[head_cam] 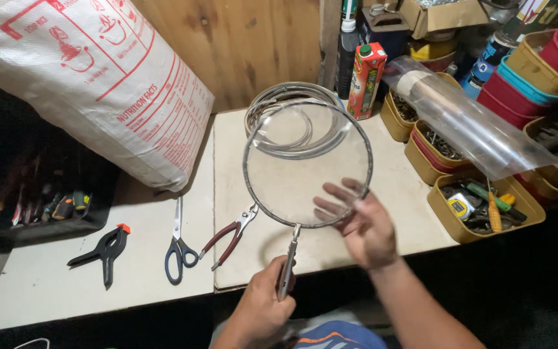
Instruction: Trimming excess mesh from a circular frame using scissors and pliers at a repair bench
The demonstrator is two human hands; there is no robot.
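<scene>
Left hand [261, 309]: closed around the metal handle of a round wire-mesh sieve [307, 165], nearest to the body.
Right hand [360, 223]: fingers spread open, touching the sieve's mesh at its lower right part.
Sieve: held up above the table [318, 249], just beyond both hands.
Left of the hands: red-handled pliers [228, 236], scissors [179, 242], black spring clamp [103, 251].
Beyond the sieve: coil of wire [292, 116], juice carton [365, 79].

White sack [92, 84] with red print, red-handled pliers [227, 238], blue-handled scissors [179, 242], black clamp [103, 251]
</scene>
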